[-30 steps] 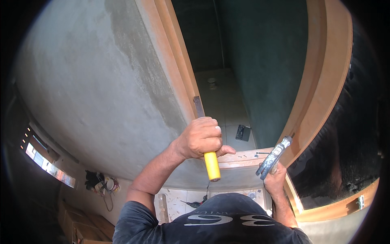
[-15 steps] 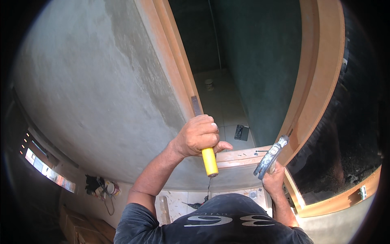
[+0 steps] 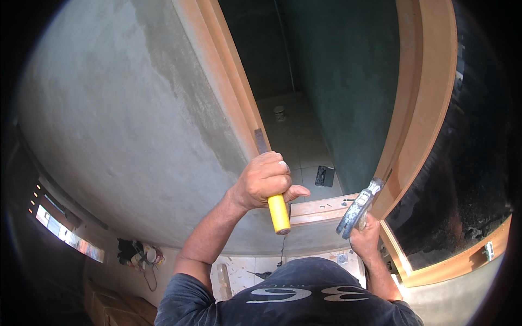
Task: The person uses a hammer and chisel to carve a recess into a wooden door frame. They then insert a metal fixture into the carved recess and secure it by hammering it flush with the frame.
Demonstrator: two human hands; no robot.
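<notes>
In my left hand (image 3: 263, 176) is a chisel (image 3: 279, 216); my fingers wrap round its yellow handle, with the thumb sticking out to the right. The flat dark blade (image 3: 261, 140) reaches up against the left post of a wooden frame (image 3: 232, 71). Whether its edge cuts into the wood I cannot tell. To the right, my right hand (image 3: 366, 238) grips a worn claw hammer (image 3: 356, 212) with a paint-spotted metal head. Its head is raised in front of the frame's lower right corner, apart from the chisel. My fingers hide most of the hammer's handle.
Several small nails or screws lie on the frame's wooden sill (image 3: 304, 208). Beyond it, a dark rectangular object (image 3: 325, 176) and a small pale container (image 3: 279, 113) are on the tiled floor. A grey plastered wall (image 3: 125, 119) rises at left. Cardboard boxes (image 3: 111, 304) stand lower left.
The hammer and my right hand have shifted slightly left and down. My left hand keeps the chisel at the same spot on the frame post. The whole view has shifted a little.
</notes>
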